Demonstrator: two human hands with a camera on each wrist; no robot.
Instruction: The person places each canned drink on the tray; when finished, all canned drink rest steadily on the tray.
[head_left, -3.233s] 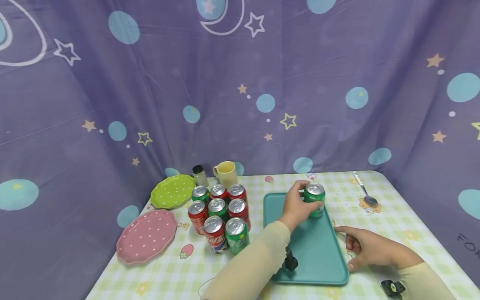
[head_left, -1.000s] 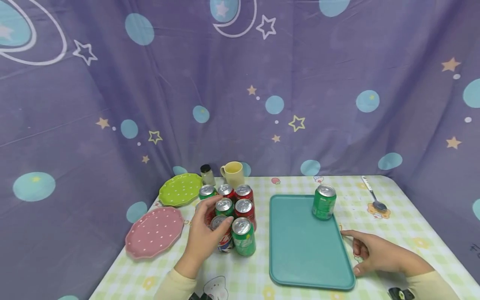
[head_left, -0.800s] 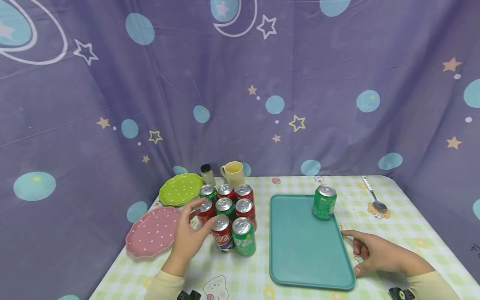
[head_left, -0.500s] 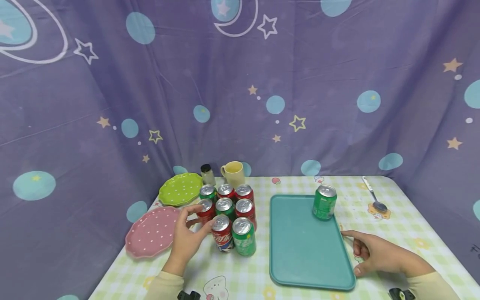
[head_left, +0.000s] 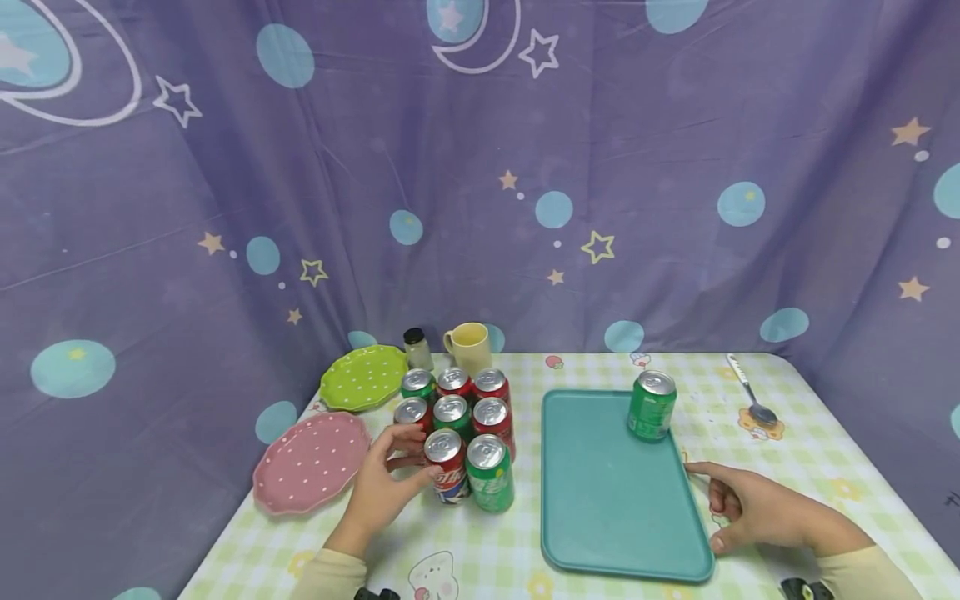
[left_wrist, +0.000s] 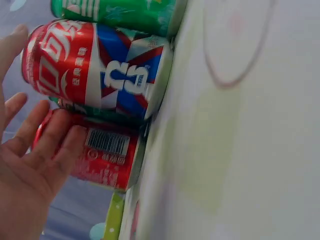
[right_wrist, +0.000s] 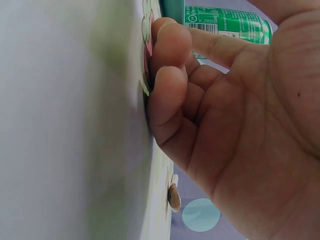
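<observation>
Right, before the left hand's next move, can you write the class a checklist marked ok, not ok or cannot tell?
1. Left hand wrapped round front red can: not ok; its fingers are spread.
2. Front red can upright: ok.
3. Clear space around it: not ok; front green can stands close beside.
4. Room on tray: ok; one can, far right corner.
5. Tray held firmly: cannot tell; right hand is at its edge, pressure unseen.
</observation>
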